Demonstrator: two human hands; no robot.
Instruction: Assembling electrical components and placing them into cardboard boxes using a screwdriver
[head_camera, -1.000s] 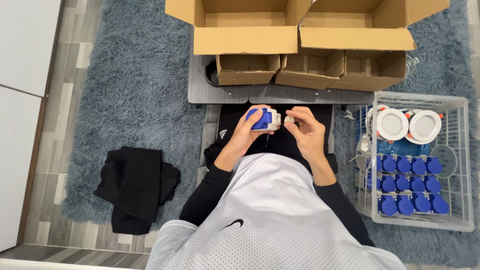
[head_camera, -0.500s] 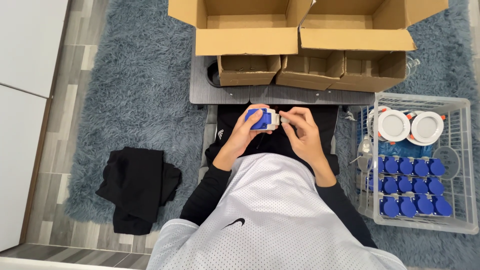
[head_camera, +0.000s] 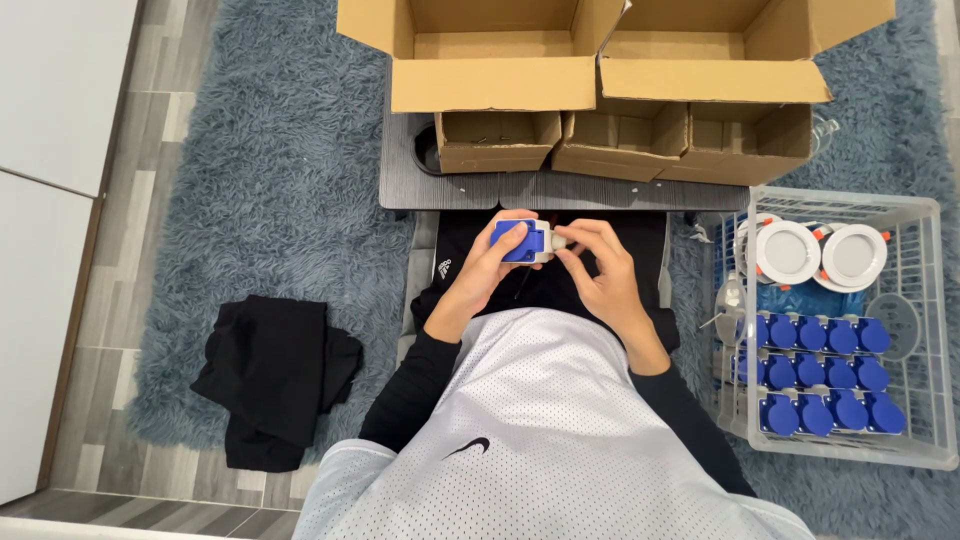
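Note:
My left hand (head_camera: 482, 272) grips a small blue and white plastic part (head_camera: 524, 241) in front of my chest, just below the edge of the low grey table (head_camera: 520, 190). My right hand (head_camera: 600, 270) pinches the white end (head_camera: 556, 241) of that same part with thumb and forefinger. Both hands hover over my black-clad lap. What the right fingertips hold beyond the white end is too small to tell.
Three small open cardboard boxes (head_camera: 498, 140) and two large open cartons (head_camera: 490, 50) stand on and behind the table. A white wire basket (head_camera: 930, 330) at my right holds several blue parts (head_camera: 820, 370) and two white round fittings (head_camera: 788, 252). A black cloth (head_camera: 272, 378) lies on the grey rug at left.
The hands stay together on the blue part; the right fingers have shifted slightly closer onto its white end. Nothing else has moved.

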